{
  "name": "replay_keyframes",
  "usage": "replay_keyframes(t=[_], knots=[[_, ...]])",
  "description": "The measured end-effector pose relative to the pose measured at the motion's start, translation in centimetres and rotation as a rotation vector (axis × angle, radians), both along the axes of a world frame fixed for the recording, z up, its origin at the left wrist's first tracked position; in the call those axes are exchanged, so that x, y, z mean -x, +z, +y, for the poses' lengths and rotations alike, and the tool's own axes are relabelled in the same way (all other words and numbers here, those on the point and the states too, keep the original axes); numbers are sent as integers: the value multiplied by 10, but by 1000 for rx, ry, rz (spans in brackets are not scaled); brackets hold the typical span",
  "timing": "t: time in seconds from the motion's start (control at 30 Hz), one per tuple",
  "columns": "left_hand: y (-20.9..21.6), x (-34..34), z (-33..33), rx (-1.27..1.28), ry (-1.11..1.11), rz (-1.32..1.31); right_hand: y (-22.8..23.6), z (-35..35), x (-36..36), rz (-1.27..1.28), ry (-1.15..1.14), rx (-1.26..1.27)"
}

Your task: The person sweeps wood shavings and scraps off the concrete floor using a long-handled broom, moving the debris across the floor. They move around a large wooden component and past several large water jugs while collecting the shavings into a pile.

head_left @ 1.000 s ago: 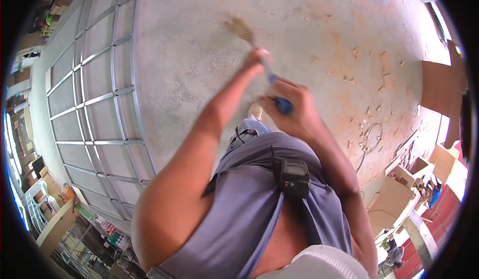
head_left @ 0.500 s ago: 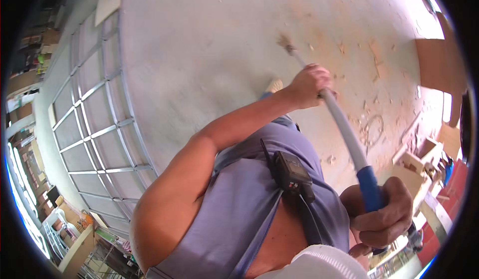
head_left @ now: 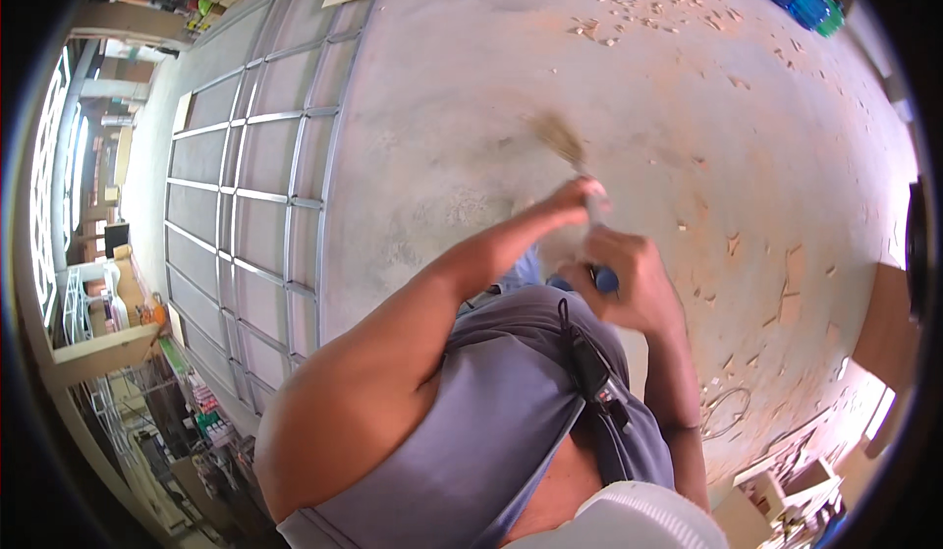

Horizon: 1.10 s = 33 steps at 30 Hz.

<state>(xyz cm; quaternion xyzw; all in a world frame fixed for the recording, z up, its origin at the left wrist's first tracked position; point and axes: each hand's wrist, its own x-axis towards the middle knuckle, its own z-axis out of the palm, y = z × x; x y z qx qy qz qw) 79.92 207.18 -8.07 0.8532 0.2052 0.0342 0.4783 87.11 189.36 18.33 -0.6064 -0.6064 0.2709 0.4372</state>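
Tan bristly broom [head_left: 561, 138]; left hand [head_left: 583, 195], right hand [head_left: 629, 272]: fingers curled around tubular shaft [head_left: 593, 216].

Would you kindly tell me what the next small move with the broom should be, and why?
Perhaps shift the broom toward the scraps on the right: the left hand and right hand both hold it, and its bristles are apart from those scraps, which lie scattered over the floor.
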Motion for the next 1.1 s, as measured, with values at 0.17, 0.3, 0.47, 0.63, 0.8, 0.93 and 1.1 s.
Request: replay_keyframes(t=[0.17,0.3,0.47,0.63,0.8,0.93,1.1], knots=[[95,-52,4,-352,-218,-396,116,-6,-31,-179,-5,-315],[139,-21,91,-411,-24,-528,137,39,-58,-310,316,-253],[73,24,292,-332,308,-269,32,225,-22,212,187,-181],[-41,-23,366,-167,386,-128,-7,368,-2,72,22,12],[-33,-91,326,233,-159,-301,51,445,3,-136,-30,154],[68,-112,372,-164,-334,-532,116,460,-18,-349,-104,-22],[153,-89,480,-55,-207,-541,132,480,-87,-189,-182,-652]])
